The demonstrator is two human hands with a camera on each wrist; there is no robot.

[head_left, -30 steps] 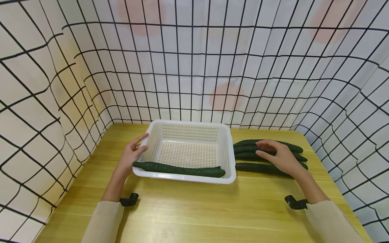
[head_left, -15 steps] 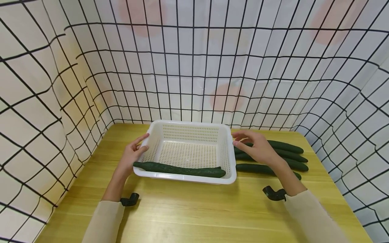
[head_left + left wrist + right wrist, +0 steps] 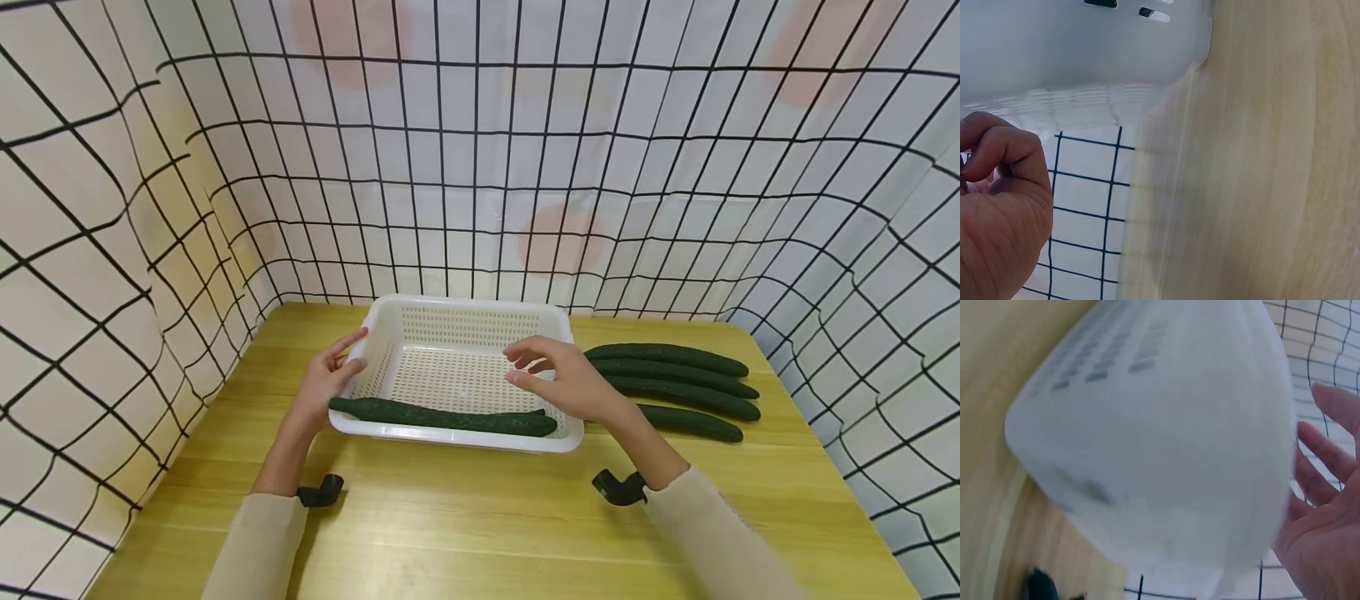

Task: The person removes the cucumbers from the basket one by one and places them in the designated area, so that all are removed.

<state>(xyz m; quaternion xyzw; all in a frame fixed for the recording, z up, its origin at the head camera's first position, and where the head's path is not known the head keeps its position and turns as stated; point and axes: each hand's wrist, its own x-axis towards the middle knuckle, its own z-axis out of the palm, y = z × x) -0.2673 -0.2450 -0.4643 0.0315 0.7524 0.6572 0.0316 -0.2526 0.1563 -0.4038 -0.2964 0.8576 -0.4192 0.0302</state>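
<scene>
A white plastic basket [image 3: 442, 377] with a slotted bottom stands on the table. Along its near side lies a dark green cucumber [image 3: 442, 417], and the tip of another shows behind it. My left hand [image 3: 324, 385] holds the basket's left rim, thumb on top; its curled fingers appear beside the basket in the left wrist view. My right hand [image 3: 570, 382] hovers over the basket's right side with loosely bent fingers and nothing in them. Several more cucumbers [image 3: 678, 390] lie side by side on the table to the right, their left ends partly hidden by the right hand and wrist.
The wooden table [image 3: 450, 517] stretches in front of the basket. A black wire grid [image 3: 480, 200] before pale cloth encloses the back and both sides. Each wrist carries a black camera mount, such as the right mount [image 3: 619, 487].
My right hand has moved left, from above the cucumbers on the table to over the basket's right side, empty throughout. My left hand and the basket have stayed in place.
</scene>
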